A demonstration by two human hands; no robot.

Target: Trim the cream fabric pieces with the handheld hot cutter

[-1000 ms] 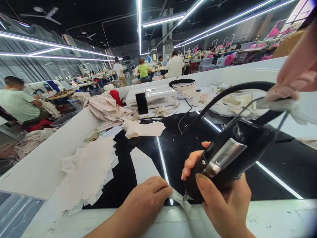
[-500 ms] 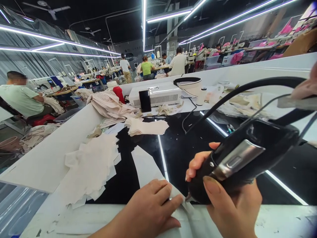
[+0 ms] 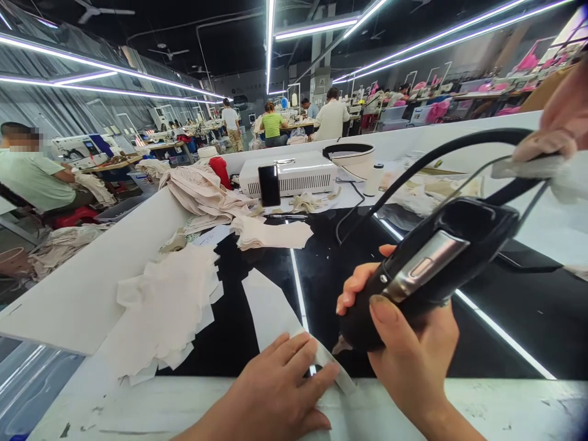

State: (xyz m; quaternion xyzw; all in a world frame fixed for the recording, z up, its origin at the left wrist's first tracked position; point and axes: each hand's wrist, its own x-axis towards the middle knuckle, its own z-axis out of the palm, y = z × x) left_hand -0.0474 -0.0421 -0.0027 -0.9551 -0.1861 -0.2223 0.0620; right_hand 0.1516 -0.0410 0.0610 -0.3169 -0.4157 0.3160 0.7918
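My left hand (image 3: 289,380) lies flat with fingers apart on a pale strip of fabric (image 3: 266,306), pressing it to the black tabletop near the front edge. The strip's lower end (image 3: 342,376) runs out past my index finger. My right hand (image 3: 413,355) is wrapped round a black corded hand tool (image 3: 441,263) with a silver plate on its side. The tool is tilted, its blurred tip (image 3: 341,345) pointing down at the table, a little above and beside the strip. A thick black cable (image 3: 441,153) loops from its upper end.
Stacked pale fabric pieces (image 3: 160,306) lie at left, with a smaller stack (image 3: 275,234) ahead. A phone (image 3: 269,185) leans on a white vented box (image 3: 303,177). Heaped fabric (image 3: 206,190) lies at the back left. A blurred pinkish shape (image 3: 551,135) is at upper right. People sit further off.
My right hand has lifted the tool slightly and shifted it left, its tip coming off the strip's end by my left fingers. My left hand stays almost in place.
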